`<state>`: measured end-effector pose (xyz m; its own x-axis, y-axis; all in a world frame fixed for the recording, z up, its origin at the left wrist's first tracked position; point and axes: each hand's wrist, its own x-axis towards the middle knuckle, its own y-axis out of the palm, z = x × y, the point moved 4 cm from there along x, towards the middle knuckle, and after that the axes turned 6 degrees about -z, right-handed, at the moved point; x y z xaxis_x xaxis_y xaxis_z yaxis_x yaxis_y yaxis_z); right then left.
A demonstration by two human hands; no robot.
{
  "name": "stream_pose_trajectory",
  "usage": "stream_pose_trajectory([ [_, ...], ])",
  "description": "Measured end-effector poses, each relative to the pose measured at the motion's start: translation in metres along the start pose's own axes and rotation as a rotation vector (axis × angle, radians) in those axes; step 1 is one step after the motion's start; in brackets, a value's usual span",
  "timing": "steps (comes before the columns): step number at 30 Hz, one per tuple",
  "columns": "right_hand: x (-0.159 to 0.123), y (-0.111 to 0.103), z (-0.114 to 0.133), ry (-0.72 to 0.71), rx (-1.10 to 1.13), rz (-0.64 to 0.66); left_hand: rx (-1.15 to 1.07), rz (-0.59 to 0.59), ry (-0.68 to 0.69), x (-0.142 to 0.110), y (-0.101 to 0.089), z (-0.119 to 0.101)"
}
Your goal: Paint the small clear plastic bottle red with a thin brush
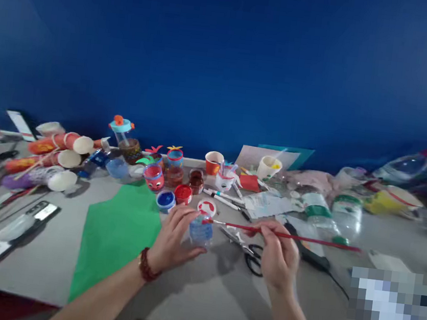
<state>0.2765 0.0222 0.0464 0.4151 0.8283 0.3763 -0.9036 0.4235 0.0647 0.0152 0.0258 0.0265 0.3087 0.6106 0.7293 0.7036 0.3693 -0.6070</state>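
My left hand, with a red bead bracelet on the wrist, is closed around a small clear plastic cup painted blue on the grey table. My right hand pinches a long red paintbrush, held level, with its tip touching the cup's upper rim. Small open paint pots stand just behind the cup: a blue one, a red one and a white-and-red one.
A green paper sheet lies left of the cup. Black scissors rest between my hands. Decorated jars, paper cups, markers and plastic bottles crowd the back of the table. A dark blue wall rises behind.
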Motion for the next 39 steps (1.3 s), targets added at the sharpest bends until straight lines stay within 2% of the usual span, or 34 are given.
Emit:
stream_pose_trajectory([
  [5, 0.006, -0.007, 0.003, 0.007, 0.081, -0.093, 0.009, -0.011, -0.009, -0.001, -0.001, 0.003],
  [10, 0.006, 0.000, 0.008, 0.035, 0.209, -0.157, 0.004, -0.004, -0.017, 0.001, -0.003, 0.003],
  [13, 0.005, 0.001, 0.008, 0.024, 0.206, -0.166, 0.012, -0.001, -0.023, 0.003, -0.004, 0.002],
  [18, -0.007, 0.004, 0.010, -0.014, 0.125, -0.078, 0.027, 0.002, -0.007, 0.001, -0.004, -0.001],
  [24, -0.021, 0.014, 0.028, -0.167, 0.053, 0.071, 0.050, -0.007, 0.002, 0.002, -0.004, -0.004],
  [31, -0.020, 0.020, 0.038, -0.247, -0.048, 0.151, 0.063, -0.013, 0.015, 0.004, -0.005, -0.006],
  [39, -0.019, 0.019, 0.036, -0.273, -0.105, 0.155, 0.061, -0.009, 0.021, 0.004, -0.004, -0.006],
])
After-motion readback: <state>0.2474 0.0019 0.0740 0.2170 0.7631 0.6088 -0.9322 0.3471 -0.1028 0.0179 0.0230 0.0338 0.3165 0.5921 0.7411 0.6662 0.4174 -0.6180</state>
